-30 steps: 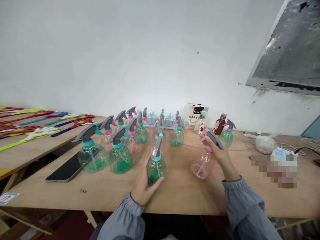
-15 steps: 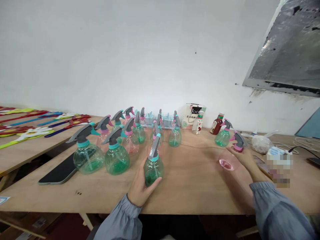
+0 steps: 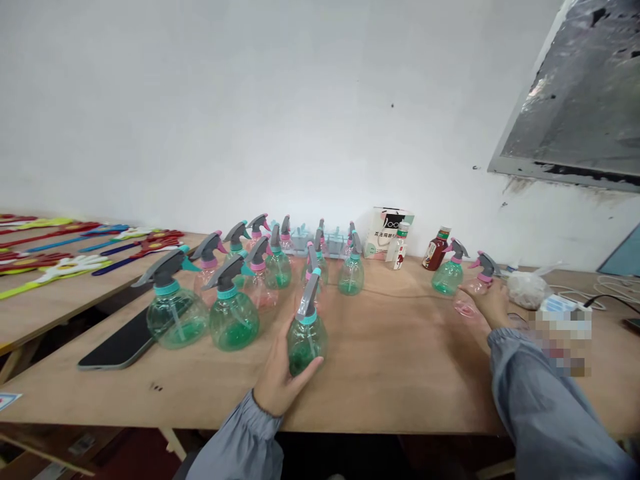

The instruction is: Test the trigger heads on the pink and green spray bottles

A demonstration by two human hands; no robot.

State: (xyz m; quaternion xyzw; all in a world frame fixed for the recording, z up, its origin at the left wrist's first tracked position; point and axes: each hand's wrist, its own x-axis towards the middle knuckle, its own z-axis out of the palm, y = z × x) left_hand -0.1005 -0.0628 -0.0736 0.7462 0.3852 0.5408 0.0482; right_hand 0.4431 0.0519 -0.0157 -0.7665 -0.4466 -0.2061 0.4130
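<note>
My left hand [image 3: 281, 373] is wrapped round the lower body of a green spray bottle [image 3: 307, 333] with a grey and teal trigger head, which stands upright near the table's front. On the right, my right hand [image 3: 491, 303] grips a clear pink spray bottle [image 3: 468, 301] with a grey and pink head. Beside that pink bottle is another green spray bottle [image 3: 448, 276] with a pink trigger. To the left of my left hand, several green and pink spray bottles stand grouped, among them a large green one [image 3: 178, 320] and a second green one [image 3: 235, 321].
A black phone [image 3: 117, 347] lies at the left. Along the wall are a printed box [image 3: 377, 233], a white-labelled bottle [image 3: 398, 250] and a red-brown sauce bottle [image 3: 436, 252]. A plastic bag [image 3: 527, 288] and cables sit at right. Colourful flower-shaped items [image 3: 70, 268] cover the left table.
My right hand has moved the pink spray bottle back toward the wall, close to the green one. My left hand and its bottle have stayed in place.
</note>
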